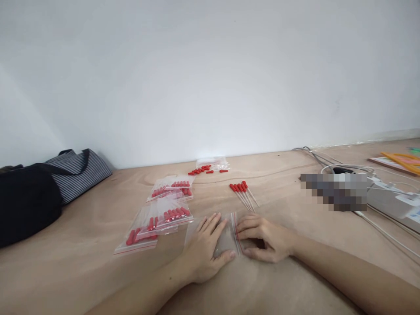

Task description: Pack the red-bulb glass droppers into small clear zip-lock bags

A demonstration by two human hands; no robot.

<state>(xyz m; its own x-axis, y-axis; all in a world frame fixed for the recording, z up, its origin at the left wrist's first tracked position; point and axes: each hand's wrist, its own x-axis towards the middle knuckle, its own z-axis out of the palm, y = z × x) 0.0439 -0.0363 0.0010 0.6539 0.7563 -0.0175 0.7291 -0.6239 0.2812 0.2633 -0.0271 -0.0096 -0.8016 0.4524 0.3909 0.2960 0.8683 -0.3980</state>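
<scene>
A clear zip bag [226, 238] with a red line along its mouth lies flat on the table in front of me. My left hand [208, 251] rests on it, palm down, fingers stretched and thumb spread. At the bag's mouth, my right hand [264, 238] has its fingers curled against the red-lined edge, with the thumb lower down and a gap behind it. Just beyond that hand, several droppers [243, 194] with red bulbs and thin pale stems lie fanned out. To the left, filled zip bags [170, 214] holding red-bulbed droppers overlap one another.
Loose red bulbs [201, 169] lie by a bag of clear tubes [213, 163] near the wall. A black and striped bag [82, 175] stands at left. On the right are cables [387, 229], a silver device [393, 201] and orange-handled scissors [400, 162].
</scene>
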